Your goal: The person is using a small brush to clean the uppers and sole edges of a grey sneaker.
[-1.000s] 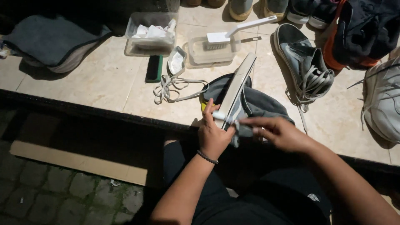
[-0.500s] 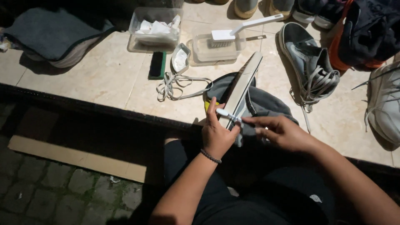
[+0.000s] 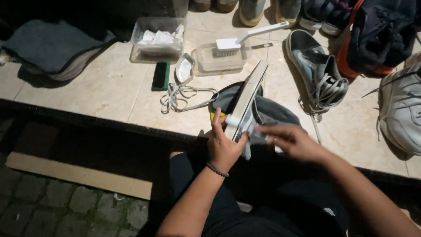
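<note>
Bare tile (image 3: 109,94) left of laces (image 3: 182,94); grey sneaker (image 3: 318,77) crowds the right.

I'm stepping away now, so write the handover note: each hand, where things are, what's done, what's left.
Left hand: grips the grey shoe held sole-side up over the lap.
Right hand: blurred, at the shoe's side near its heel end; what its fingers hold cannot be told.
On the tiled ledge: loose laces, white brush on a clear tub, second grey shoe.
Done: laces out.
Left: cannot tell.

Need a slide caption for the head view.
Left hand grips a grey sneaker sole-up; right hand works at its edge.
</note>
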